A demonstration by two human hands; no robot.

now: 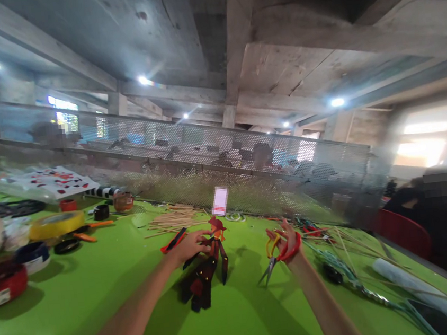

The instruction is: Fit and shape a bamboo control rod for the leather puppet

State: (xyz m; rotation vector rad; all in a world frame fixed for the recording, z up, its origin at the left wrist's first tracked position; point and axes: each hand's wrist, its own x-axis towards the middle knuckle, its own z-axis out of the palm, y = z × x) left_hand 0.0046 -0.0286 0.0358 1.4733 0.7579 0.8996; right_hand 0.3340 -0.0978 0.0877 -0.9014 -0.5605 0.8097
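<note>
Maroon figure (206, 270), scissors (272, 263) in half-curled hands (194, 247).

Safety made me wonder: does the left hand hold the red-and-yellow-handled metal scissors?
No, those scissors are in the right hand.

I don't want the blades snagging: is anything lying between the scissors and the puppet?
Nothing visible. Only green tabletop and shadow show between the scissors at the right hand and the puppet. The left hand is on the puppet's opposite side.
</note>
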